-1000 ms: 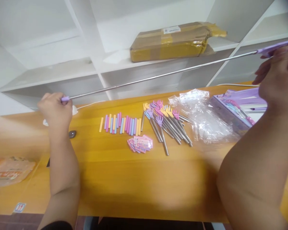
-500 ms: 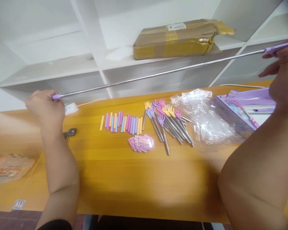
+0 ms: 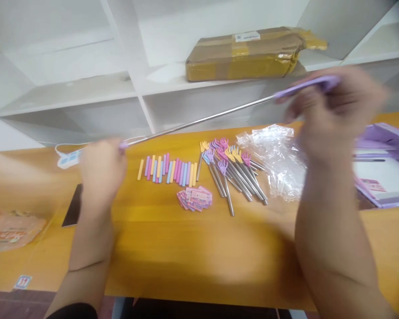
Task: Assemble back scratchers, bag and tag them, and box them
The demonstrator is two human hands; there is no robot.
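Note:
A telescopic metal rod (image 3: 202, 119) with purple ends slants up to the right above the table. My left hand (image 3: 103, 170) is closed round its lower purple tip. The purple part at the upper end is gripped by my right hand (image 3: 332, 106), which is blurred. Below the rod lie short coloured sticks (image 3: 169, 170) in yellow, pink, purple and blue. Beside them is a pile of metal rods with small coloured hand-shaped heads (image 3: 236, 170). Pink printed cards (image 3: 195, 198) overlap in front of the sticks.
Clear plastic bags (image 3: 282, 164) lie right of the pile, near a purple-edged box (image 3: 385, 204). A taped carton (image 3: 242, 55) sits on the white shelf (image 3: 86, 97). A white power strip (image 3: 69, 159) and orange packaging (image 3: 15, 232) are at left.
Both hands have moved inward, my right hand much more, and the rod between them is shorter. A dark flat object and the power strip show more beside my left arm.

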